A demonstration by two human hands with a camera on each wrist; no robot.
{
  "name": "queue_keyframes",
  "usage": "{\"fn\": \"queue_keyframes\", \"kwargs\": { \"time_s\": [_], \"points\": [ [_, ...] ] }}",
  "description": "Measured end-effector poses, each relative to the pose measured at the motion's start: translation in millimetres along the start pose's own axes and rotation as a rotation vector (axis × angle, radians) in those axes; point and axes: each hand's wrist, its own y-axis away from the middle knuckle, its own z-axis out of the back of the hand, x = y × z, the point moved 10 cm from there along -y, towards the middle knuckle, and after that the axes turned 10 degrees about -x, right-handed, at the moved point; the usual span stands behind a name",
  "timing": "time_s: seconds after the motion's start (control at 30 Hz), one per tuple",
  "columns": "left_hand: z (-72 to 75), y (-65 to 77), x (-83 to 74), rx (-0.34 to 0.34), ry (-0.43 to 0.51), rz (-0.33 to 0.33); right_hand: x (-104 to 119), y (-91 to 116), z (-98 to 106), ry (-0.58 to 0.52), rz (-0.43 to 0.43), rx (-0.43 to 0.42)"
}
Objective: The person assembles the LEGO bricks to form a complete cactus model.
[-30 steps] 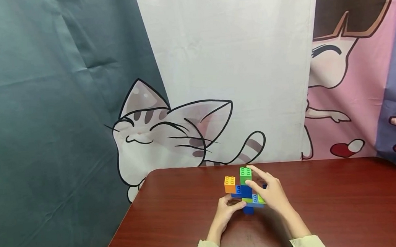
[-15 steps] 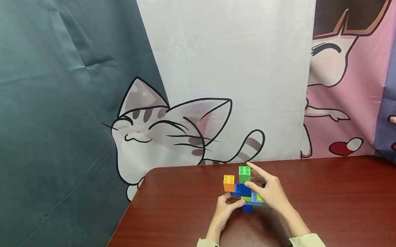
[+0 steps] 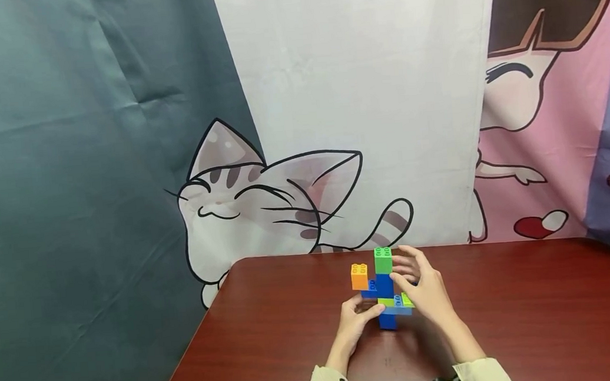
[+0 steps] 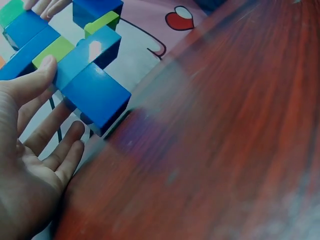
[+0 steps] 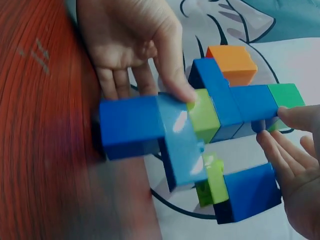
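A toy brick model stands upright on the table. It has a dark blue base brick, a light blue crosspiece, a lime brick, an orange brick on its left arm and a green brick on top. My left hand grips it low down, thumb against the lime brick and fingers reaching behind. My right hand is at the upper right side, its thumb tip by the seam of the green and upper blue bricks. Its index finger points up, away from the green brick.
The dark red wooden table extends to both sides. Behind its far edge hangs a printed cloth with a cartoon cat. Another blue brick sticks out on the model's right arm, close to my right fingers.
My right index finger has come off the top of the green brick and moved right, and the hand has loosened. My left hand keeps its grip. The view has shifted slightly.
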Motion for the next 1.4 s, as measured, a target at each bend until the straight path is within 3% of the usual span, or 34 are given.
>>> {"fn": "queue_keyframes", "kwargs": {
  "time_s": [0.3,0.6,0.93,1.4],
  "points": [
    [-3.1,-2.2,3.7,-0.042,0.016,0.057,-7.9,0.2,0.5,0.073,0.06,0.02],
    [-3.4,-1.4,5.2,-0.077,0.056,0.063,-18.7,2.2,5.1,0.175,0.031,-0.002],
    [-1.0,-4.0,7.2,-0.138,0.056,0.061,-58.1,10.1,-2.7,0.161,-0.183,0.159],
    [3.8,-3.3,7.4,-0.185,0.016,0.062,-89.5,19.5,-8.1,0.093,-0.308,0.149]
  ]
}}
